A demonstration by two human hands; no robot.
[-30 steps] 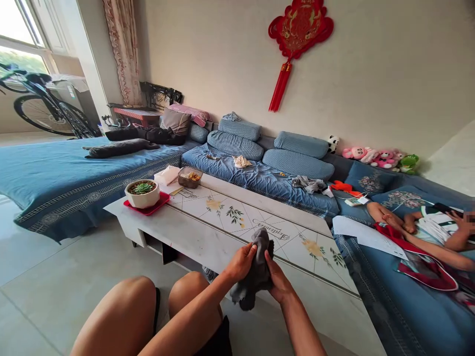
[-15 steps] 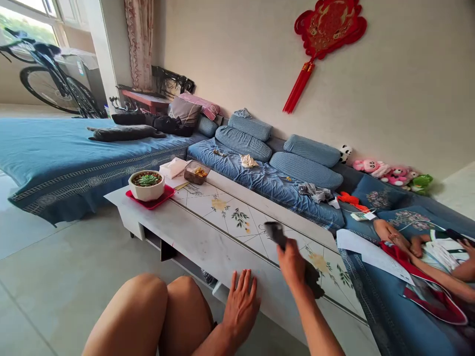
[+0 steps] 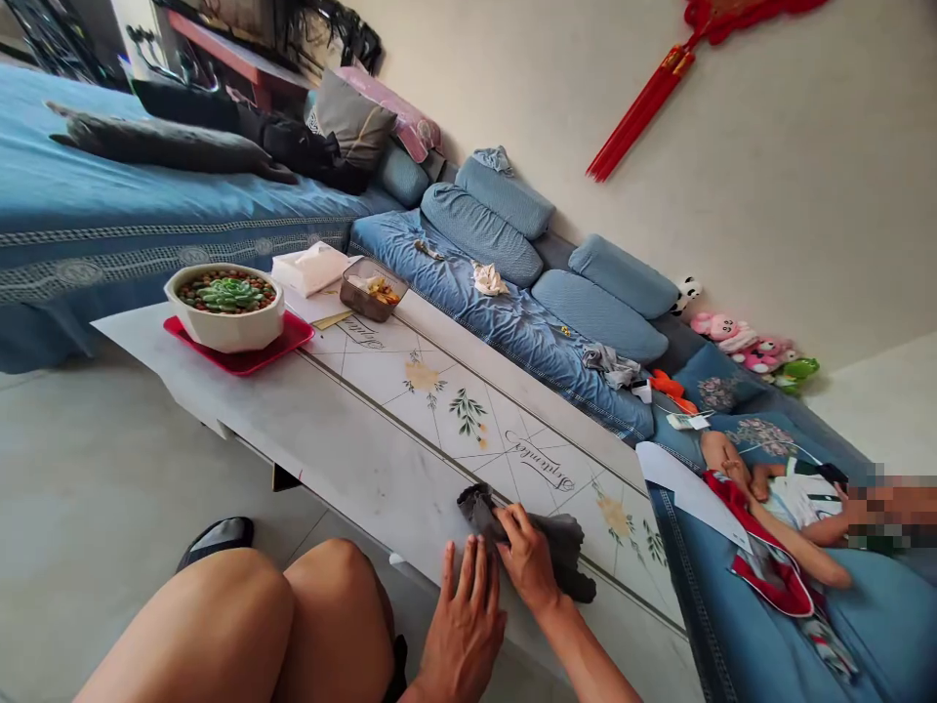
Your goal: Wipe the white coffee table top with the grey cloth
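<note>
A dark grey cloth [image 3: 560,547] lies bunched on the white marbled coffee table [image 3: 351,459], gripped under the curled fingers of my right hand [image 3: 528,558]. Part of the cloth spreads out to the right of that hand. My left hand [image 3: 467,615] rests at the table's near edge, fingers stretched out and palm down, its fingertips close to the cloth's left part. Floral patterns and lettering decorate the tabletop's middle strip.
On the table's far left end stand a potted succulent [image 3: 226,310] on a red tray [image 3: 304,337], a tissue pack [image 3: 311,268] and a brown plastic box [image 3: 371,293] with scraps. Blue sofas surround the table. A person [image 3: 797,508] sits at the right.
My right hand has lowered the cloth from above the table onto its surface, nearer my left hand. The left hand stays flat. The view has tilted and shifted.
</note>
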